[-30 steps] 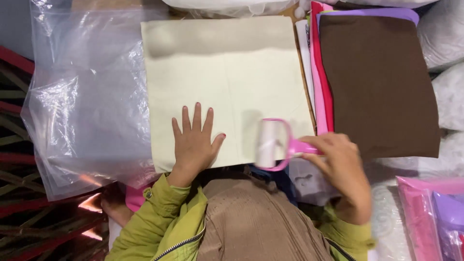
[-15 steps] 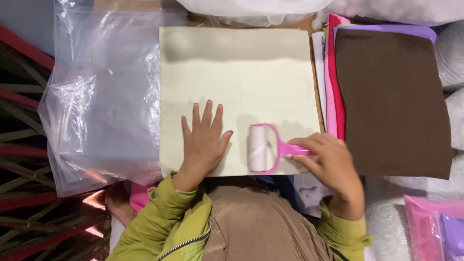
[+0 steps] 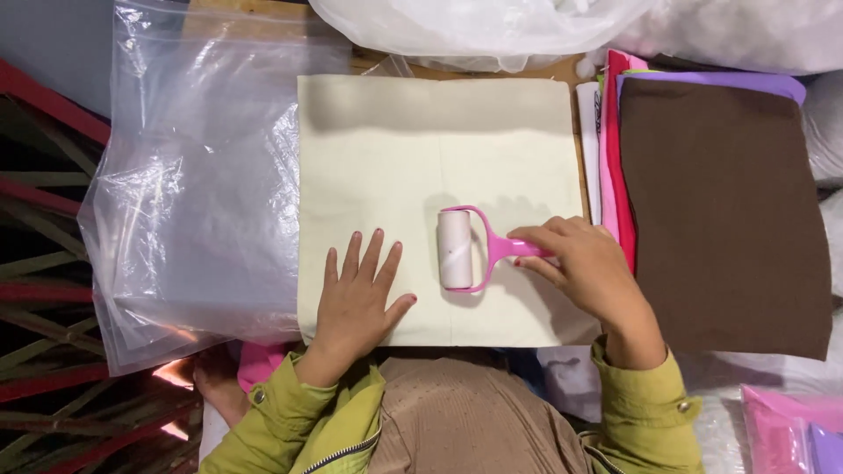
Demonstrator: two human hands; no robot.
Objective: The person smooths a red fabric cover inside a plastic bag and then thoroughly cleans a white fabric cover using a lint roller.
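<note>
A wooden tabletop (image 3: 378, 60) is glimpsed at the top, while red and green slats (image 3: 39, 290) are seen at left.

one lint roller (image 3: 458, 250), two hands (image 3: 356, 303), one cream sheet (image 3: 421, 140)

roller (image 3: 457, 250) on cloth (image 3: 421, 149) | bag (image 3: 202, 175) left | stack (image 3: 720, 211) right

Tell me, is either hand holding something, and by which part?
The right hand holds a pink lint roller by its handle, the roll resting on the cream cloth. The left hand holds nothing; it lies flat on that cloth.
</note>
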